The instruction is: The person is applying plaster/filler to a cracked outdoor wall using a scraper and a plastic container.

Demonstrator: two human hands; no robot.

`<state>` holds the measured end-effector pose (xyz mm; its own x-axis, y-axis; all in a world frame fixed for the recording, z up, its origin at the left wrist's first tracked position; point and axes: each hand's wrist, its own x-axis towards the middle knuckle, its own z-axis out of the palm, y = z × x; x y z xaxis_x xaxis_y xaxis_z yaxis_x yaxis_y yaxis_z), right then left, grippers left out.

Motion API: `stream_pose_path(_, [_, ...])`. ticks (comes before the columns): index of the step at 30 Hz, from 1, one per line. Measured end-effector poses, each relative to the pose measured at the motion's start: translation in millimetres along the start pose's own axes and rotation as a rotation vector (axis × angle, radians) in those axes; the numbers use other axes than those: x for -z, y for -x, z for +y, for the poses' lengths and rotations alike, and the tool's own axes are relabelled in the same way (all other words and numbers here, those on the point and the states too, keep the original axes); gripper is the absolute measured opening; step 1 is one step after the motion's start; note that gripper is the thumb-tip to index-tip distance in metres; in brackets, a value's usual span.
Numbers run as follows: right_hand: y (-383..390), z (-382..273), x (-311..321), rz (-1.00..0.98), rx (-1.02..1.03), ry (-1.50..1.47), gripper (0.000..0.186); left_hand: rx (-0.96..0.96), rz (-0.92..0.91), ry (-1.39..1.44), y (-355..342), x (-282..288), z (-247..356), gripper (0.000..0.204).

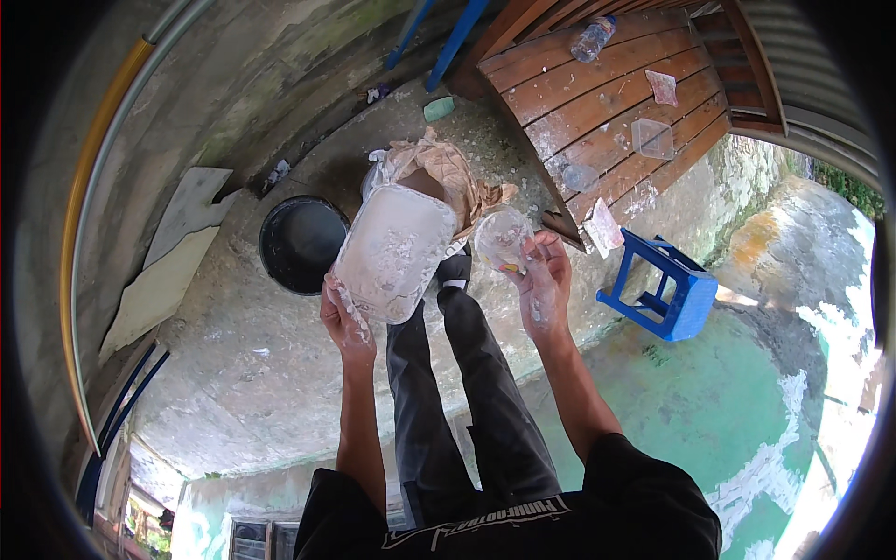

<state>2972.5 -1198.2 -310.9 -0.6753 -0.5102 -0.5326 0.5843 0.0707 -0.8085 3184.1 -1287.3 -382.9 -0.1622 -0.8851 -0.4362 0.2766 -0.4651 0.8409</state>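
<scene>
My left hand (345,325) grips the lower left edge of a whitish rectangular plastic tub (397,254), tilted and smeared with white powder. My right hand (545,287) is closed around a clear plastic cup (502,239), also streaked with white. White residue coats the fingers of both hands. Just beyond the tub stands an open, crumpled brown paper sack (446,166), partly hidden by it. Left of the tub, a round black basin (271,259) sits on the concrete with dark liquid or a dark bottom inside; I cannot tell which.
A wooden slatted bench (560,89) at the far right carries a plastic bottle (594,39), a clear box (652,139) and a powdery scrap (662,88). A blue plastic stool (691,303) is on my right. Broken board pieces (173,266) lean on the left wall.
</scene>
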Motion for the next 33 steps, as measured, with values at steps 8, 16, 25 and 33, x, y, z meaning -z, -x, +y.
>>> stream_pose_path(8, [-10.7,-2.8,-0.3,0.173,0.021,-0.037,0.021,-0.018,-0.029,-0.063,-20.8,-0.6,21.6,0.040])
stream_pose_path(16, [-98.1,33.8,76.6,0.209,0.100,0.307,0.019,0.024,-0.089,-0.112,-28.3,1.7,32.7,0.042])
stream_pose_path(25, [-266.2,13.7,153.6,0.188,0.352,1.045,0.040,0.184,-0.013,-0.103,-1.2,-8.3,-7.9,0.055])
stream_pose_path(33, [-358.6,13.3,189.3,0.047,0.347,1.228,0.035,0.138,-0.111,-0.444,21.3,-41.4,-53.9,0.060])
